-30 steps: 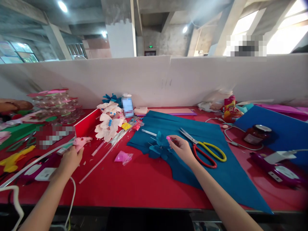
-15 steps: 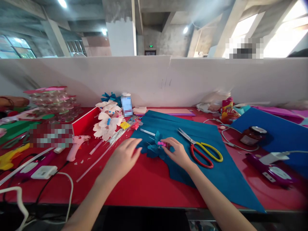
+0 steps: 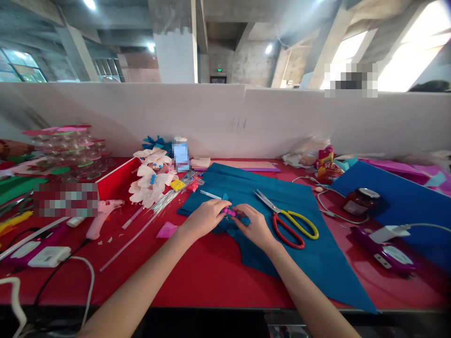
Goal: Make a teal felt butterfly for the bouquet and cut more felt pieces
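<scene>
My left hand (image 3: 206, 218) is closed, its fingertips pinching at the left end of a small cluster of magenta beads (image 3: 229, 212). From the other side my right hand (image 3: 254, 226) grips the same cluster between thumb and fingers. Thin pale wire ends show just below the beads. Cut teal petals (image 3: 225, 225) lie under and around the fingertips, partly hidden by the hands. Beneath them spreads a large teal sheet (image 3: 292, 263). Scissors (image 3: 282, 213) with one red and one yellow handle rest on it, right of my right hand. A white pen-like stick (image 3: 210, 194) lies beyond my left hand.
Cream flowers with blue beads (image 3: 153, 180), a bundle of wires (image 3: 167, 199) and a pink glue gun (image 3: 102, 216) are at left. Pink material (image 3: 167, 230) lies by my left forearm. At right stand a dark jar (image 3: 361, 201), a purple power strip (image 3: 384, 251) and a blue board (image 3: 398, 197).
My left hand has moved right, from apart with fingers spread to closed at the magenta beads. My right hand stays at the beads. The view has shifted slightly; pink material now shows by my left forearm.
</scene>
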Tool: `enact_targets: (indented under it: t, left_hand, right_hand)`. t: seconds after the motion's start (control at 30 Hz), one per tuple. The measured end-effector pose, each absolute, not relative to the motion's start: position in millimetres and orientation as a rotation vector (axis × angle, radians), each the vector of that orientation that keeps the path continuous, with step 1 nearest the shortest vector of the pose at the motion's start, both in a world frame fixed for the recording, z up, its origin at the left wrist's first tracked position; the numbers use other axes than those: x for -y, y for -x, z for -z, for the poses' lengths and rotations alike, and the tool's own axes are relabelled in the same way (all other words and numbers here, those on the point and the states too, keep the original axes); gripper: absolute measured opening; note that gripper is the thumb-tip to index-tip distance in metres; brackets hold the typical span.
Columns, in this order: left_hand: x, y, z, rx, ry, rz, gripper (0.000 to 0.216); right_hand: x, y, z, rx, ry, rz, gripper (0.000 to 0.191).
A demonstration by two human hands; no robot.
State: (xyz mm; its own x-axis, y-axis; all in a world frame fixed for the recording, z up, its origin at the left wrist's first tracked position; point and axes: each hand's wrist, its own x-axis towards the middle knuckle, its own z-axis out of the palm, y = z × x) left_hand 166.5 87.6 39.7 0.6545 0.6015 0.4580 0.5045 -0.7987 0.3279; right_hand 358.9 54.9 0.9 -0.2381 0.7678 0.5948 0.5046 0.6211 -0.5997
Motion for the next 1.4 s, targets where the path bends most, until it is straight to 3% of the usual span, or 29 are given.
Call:
enact_targets:
  t: [0.47,1.1,1.4]
  left_hand:
    - [-110.7,-166.5,-41.7,-0.727,-2.704,-0.605,0.040]
    - [-110.4,-159.1,-35.9,-0.817,-2.764,-0.565,0.032]
    - [-107.2,-159.4,-39.4,-0.799,-2.931,-0.526,0.029]
  right_hand:
    - [-57.2,-365.6,-0.8,1.999,1.087,-0.188,0.016]
    - [-59.6,-366.3,-4.6,2.115,1.087,-0.223,0.013]
    - [-57.0,-367.8,-6.6,2.187,1.046,-0.181,0.025]
